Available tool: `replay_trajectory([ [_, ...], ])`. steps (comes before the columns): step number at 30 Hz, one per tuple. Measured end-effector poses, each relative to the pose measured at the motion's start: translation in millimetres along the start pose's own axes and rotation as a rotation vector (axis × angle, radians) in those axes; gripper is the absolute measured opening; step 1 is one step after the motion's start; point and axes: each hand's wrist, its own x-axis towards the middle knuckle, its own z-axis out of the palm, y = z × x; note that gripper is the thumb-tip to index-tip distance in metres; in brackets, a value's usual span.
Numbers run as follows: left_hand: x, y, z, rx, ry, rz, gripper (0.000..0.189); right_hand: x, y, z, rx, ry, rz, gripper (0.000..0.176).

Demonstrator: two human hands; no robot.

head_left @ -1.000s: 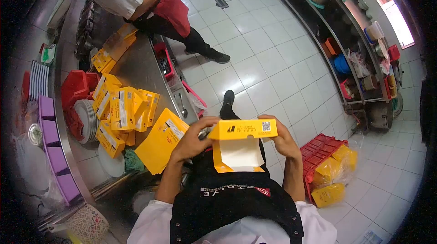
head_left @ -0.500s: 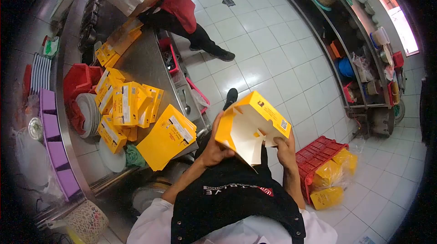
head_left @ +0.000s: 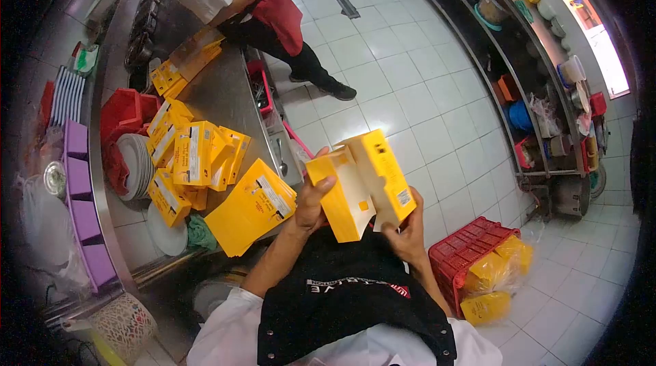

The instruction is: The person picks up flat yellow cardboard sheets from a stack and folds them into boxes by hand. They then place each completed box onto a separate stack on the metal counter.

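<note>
The yellow carton [head_left: 355,195] is tilted in front of my chest, just off the edge of the bench [head_left: 219,92]. It is half folded, yellow outside and white card inside. There is a small dark logo on its upper panel and a white patch with what looks like a square code near the lower corner, but the print is too small to read. My left grip [head_left: 311,203] is closed on the carton's left wall, thumb over the rim. My right grip [head_left: 408,237] is closed on the lower right corner from beneath, its fingers mostly hidden behind the card.

The white lettering on my black apron [head_left: 355,297] runs upside down and I cannot make it out. Near my left arm a stack of flat cartons [head_left: 249,207] overhangs the bench edge, each with a white label strip. Beyond it lies a heap of folded boxes [head_left: 195,154] beside white plates [head_left: 134,161]. A red crate [head_left: 465,256] holding yellow bags [head_left: 488,272] stands on the floor tiles at my right. A co-worker in a red apron [head_left: 270,4] is cut off at the top.
</note>
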Motion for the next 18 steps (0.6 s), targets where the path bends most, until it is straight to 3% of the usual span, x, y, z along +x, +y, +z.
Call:
replay_trajectory([
  [4, 1, -6, 8, 0.266, 0.091, 0.078, 0.074, -5, 13, 9, -0.351, -0.142, -0.28, 0.088],
  [6, 2, -8, 8, 0.231, 0.132, 0.043, 0.076, -4, 22, 11, -0.331, -0.155, -0.265, 0.088],
  [9, 4, -11, 10, 0.285, 0.165, 0.093, 0.061, -3, 18, 13, -0.409, -0.187, -0.309, 0.09],
  [12, 6, -8, 13, 0.081, 0.186, 0.084, 0.039, 1, 3, 20, -0.491, -0.198, -0.377, 0.09],
  [16, 18, -15, -12, -0.031, 0.08, 0.095, 0.043, 2, 2, 32, -0.459, -0.209, -0.329, 0.088],
  [18, 17, -11, -3, 0.087, 0.182, 0.159, 0.051, 4, 3, 33, -0.425, -0.221, -0.301, 0.087],
])
